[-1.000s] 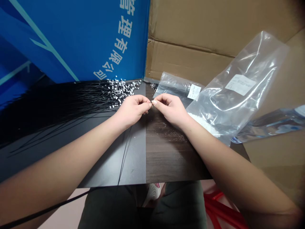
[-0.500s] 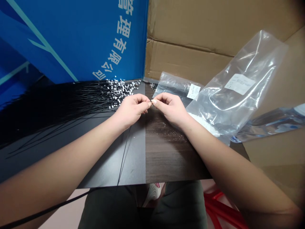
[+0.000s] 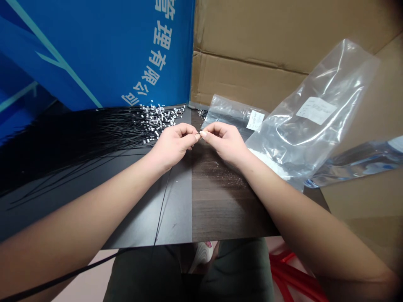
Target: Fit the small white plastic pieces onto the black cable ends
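- Left hand [image 3: 174, 146] and right hand [image 3: 228, 143], mid-frame: fingertips nearly meeting, both pinched narrow on a thin dark strand [image 3: 199, 133], mostly hidden.
- White-tipped black wires [image 3: 103, 128] heaped, left of frame.

A tiny, slender dark piece [image 3: 199, 134] sits between the pinching grip of the left hand [image 3: 173, 146] and that of the right hand [image 3: 227, 141], its details too small to make out. A thin black wire [image 3: 161, 204] runs from beneath the left hand to the near edge of the desk [image 3: 138, 214].
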The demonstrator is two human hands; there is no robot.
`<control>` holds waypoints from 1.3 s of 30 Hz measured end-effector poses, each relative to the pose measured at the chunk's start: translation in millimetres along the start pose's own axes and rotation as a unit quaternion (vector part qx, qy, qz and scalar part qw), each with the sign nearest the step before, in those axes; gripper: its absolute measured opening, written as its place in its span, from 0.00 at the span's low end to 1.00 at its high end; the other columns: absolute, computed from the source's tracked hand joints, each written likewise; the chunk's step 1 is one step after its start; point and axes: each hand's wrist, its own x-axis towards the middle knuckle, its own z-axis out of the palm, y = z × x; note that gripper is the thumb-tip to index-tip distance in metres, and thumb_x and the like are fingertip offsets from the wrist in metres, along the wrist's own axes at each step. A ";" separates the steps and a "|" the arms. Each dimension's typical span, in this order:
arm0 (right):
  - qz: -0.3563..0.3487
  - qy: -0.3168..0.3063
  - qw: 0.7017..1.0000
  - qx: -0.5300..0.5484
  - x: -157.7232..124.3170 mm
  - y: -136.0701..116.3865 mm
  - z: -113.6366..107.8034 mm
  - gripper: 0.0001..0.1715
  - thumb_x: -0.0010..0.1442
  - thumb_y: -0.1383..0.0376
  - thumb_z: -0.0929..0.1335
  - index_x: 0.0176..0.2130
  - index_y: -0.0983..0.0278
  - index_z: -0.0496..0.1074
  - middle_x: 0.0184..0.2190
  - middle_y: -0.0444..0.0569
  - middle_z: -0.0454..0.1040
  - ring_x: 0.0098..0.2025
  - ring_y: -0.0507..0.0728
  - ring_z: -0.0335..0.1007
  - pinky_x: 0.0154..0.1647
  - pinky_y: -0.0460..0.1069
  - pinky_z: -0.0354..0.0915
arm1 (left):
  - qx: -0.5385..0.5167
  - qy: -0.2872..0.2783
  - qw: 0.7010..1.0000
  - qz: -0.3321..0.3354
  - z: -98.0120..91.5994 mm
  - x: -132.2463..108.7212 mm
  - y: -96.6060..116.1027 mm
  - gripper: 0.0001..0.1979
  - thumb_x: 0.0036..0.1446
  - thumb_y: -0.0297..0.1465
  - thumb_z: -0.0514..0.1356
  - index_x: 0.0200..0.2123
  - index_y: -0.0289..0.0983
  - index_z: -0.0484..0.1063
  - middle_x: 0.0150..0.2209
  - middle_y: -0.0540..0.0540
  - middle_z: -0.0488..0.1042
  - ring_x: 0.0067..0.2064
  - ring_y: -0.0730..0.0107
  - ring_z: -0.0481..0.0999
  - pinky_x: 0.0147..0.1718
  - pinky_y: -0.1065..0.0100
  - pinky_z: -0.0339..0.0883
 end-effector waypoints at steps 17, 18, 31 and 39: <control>-0.027 -0.019 0.997 -0.073 -1.6 -2.7 -3.7 0.09 0.63 0.60 0.71 0.33 0.62 0.76 0.31 0.45 0.76 0.33 0.54 0.67 0.38 0.52 0.62 | 0.034 -0.003 0.999 0.001 -2.4 2.0 -3.2 0.06 0.51 0.33 0.68 0.29 0.36 0.77 0.34 0.47 0.76 0.32 0.71 0.70 0.33 0.67 0.65; -0.026 -0.020 0.997 -0.075 -1.8 -3.2 -3.9 0.09 0.63 0.60 0.71 0.33 0.62 0.76 0.31 0.45 0.76 0.34 0.54 0.67 0.38 0.52 0.63 | 0.035 -0.004 0.999 0.003 -2.5 2.0 -3.4 0.07 0.51 0.33 0.68 0.29 0.36 0.77 0.34 0.47 0.76 0.32 0.71 0.70 0.33 0.67 0.65; 0.038 -0.029 0.998 0.043 0.7 4.0 -6.3 0.16 0.61 0.53 0.75 0.33 0.63 0.77 0.31 0.46 0.77 0.33 0.53 0.68 0.38 0.51 0.65 | -0.028 0.013 0.999 -0.036 -0.3 3.2 0.9 0.08 0.48 0.34 0.70 0.26 0.36 0.77 0.28 0.48 0.75 0.29 0.72 0.70 0.32 0.67 0.66; 0.049 -0.016 0.997 0.054 0.5 -0.6 -6.7 0.08 0.59 0.60 0.75 0.34 0.63 0.79 0.33 0.46 0.79 0.33 0.52 0.69 0.39 0.51 0.66 | -0.045 -0.007 0.997 -0.059 0.0 2.6 -0.9 0.07 0.48 0.33 0.70 0.26 0.36 0.78 0.27 0.48 0.75 0.29 0.73 0.69 0.31 0.67 0.65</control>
